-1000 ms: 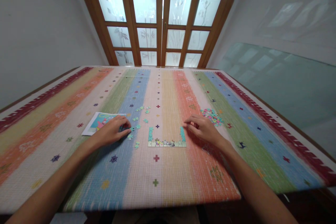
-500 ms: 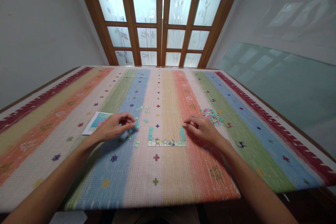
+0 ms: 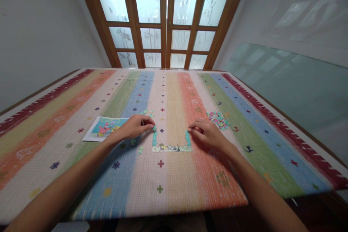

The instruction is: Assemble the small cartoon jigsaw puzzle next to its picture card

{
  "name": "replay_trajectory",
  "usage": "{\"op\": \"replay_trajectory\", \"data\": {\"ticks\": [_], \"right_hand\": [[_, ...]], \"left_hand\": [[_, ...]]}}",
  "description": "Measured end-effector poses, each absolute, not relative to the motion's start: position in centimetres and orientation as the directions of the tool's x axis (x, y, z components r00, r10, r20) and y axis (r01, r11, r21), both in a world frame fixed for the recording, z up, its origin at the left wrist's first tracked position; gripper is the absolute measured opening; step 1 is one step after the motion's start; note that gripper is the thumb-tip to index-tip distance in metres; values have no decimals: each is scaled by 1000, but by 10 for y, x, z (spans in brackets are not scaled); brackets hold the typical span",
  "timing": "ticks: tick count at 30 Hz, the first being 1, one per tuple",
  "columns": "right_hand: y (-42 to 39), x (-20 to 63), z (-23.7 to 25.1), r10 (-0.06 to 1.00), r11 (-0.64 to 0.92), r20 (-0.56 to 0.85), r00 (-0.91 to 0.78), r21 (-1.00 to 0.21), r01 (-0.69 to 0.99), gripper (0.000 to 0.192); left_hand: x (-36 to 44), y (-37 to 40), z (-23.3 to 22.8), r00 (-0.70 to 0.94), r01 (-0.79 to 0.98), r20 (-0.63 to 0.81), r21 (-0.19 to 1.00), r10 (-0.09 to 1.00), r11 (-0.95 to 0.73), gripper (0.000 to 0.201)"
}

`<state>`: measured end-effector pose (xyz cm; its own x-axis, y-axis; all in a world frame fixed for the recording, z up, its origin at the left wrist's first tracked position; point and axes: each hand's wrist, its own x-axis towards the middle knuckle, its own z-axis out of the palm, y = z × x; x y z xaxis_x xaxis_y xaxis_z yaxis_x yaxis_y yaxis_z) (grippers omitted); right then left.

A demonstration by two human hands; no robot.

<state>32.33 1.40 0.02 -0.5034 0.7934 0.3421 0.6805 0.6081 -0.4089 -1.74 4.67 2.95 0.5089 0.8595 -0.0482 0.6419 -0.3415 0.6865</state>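
Observation:
A partly built jigsaw frame point(image 3: 171, 147) lies in a U shape on the striped tablecloth point(image 3: 174, 177). My left hand point(image 3: 136, 126) pinches a small teal puzzle piece point(image 3: 154, 128) at the top of the frame's left arm. My right hand point(image 3: 208, 133) rests on the cloth with its fingertips beside the frame's right arm; nothing shows in it. Loose teal pieces point(image 3: 137, 145) lie under and around my left wrist. A heap of mixed pieces point(image 3: 217, 119) sits just beyond my right hand.
A printed reference picture point(image 3: 105, 128) lies flat to the left of my left hand. A few more loose pieces point(image 3: 147, 112) sit farther back on the blue stripe. Wooden glazed doors point(image 3: 165, 18) stand behind the table. The table's front edge is near my elbows.
My left hand has lifted from the loose pieces near the picture and moved right with a teal piece to the frame's left arm. The right hand has stayed put.

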Motion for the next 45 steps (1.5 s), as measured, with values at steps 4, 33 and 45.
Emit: {"op": "replay_trajectory", "data": {"ticks": [4,33,45], "right_hand": [[13,323,1,798,603,324,-509,-414,682,17],[13,325,-1,807,591,274,-524,-403,699,15],[11,319,3,825,563,298,-479,-502,656,18]], "left_hand": [[-11,48,30,510,663,-63,665,858,-345,23],[-10,48,24,514,666,-3,631,858,-398,22],[-4,46,26,532,527,0,783,847,-331,23]]}}
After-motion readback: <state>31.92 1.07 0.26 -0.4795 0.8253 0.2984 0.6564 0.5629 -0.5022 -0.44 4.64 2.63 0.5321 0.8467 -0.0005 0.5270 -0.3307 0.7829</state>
